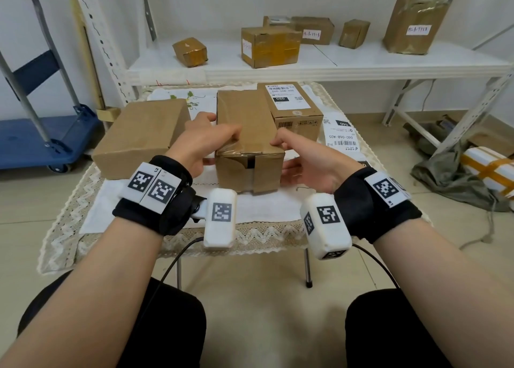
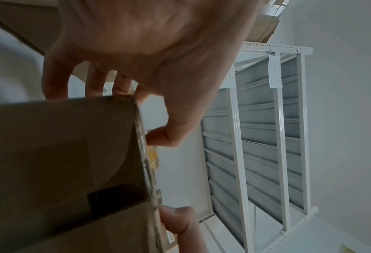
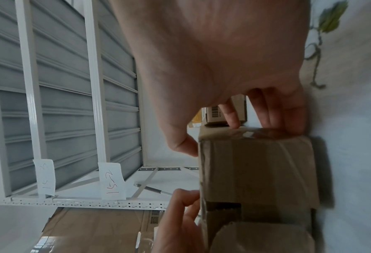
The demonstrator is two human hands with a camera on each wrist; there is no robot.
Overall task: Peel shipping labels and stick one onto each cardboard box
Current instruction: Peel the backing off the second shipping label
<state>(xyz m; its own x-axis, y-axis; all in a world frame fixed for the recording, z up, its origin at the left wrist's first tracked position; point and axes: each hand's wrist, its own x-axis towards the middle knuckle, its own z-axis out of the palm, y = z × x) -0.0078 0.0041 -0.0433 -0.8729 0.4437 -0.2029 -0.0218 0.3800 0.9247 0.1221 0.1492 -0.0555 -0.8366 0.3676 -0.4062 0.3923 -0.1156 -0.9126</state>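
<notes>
A plain middle cardboard box (image 1: 247, 134) with clear tape on its top stands on the cloth-covered table (image 1: 264, 209). My left hand (image 1: 211, 138) grips its left side, thumb on the top. My right hand (image 1: 289, 150) grips its right side, thumb at the top edge. The left wrist view shows the box (image 2: 60, 162) with my left thumb (image 2: 164, 138) on its edge. In the right wrist view, my fingers (image 3: 275, 116) curl round the box (image 3: 256, 171). A larger plain box (image 1: 141, 136) lies to the left. Behind on the right, a box (image 1: 289, 106) carries a shipping label. Loose label sheets (image 1: 340, 134) lie on the table to the right.
A white metal shelf (image 1: 333, 67) behind the table holds several taped boxes. A blue platform cart (image 1: 41, 134) stands on the floor at the left. Bags and a taped white parcel (image 1: 486, 167) lie on the floor at the right. My knees are under the table's near edge.
</notes>
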